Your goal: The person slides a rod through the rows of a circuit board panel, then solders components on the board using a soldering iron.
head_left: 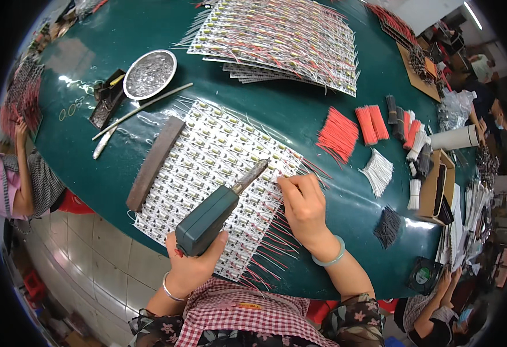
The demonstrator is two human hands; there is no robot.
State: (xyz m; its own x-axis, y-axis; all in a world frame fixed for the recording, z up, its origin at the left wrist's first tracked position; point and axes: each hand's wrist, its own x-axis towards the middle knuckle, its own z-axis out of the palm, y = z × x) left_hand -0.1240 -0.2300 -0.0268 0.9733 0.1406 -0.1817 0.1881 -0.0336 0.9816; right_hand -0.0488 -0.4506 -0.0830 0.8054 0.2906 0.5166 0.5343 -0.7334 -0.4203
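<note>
My left hand [193, 269] grips a dark green soldering gun [208, 221] by its handle. The gun's metal tip points up and right, over the right part of a white circuit board panel [207, 150] covered with rows of small green and black components. Close to that tip, my right hand [305, 211] pinches a thin wire at the panel's right edge; the fingers hide most of it. Red wires [276, 243] fan out from the panel's lower right side. A brown bar [156, 165] lies along the panel's left edge.
Behind the panel are stacked wired panels [276, 43]. A metal bowl [149, 75] and a thin stick [143, 111] sit at the far left. Bundles of red wires [338, 134], white wires [378, 172] and black wires [387, 227] lie right. Co-workers sit around the green table [357, 260].
</note>
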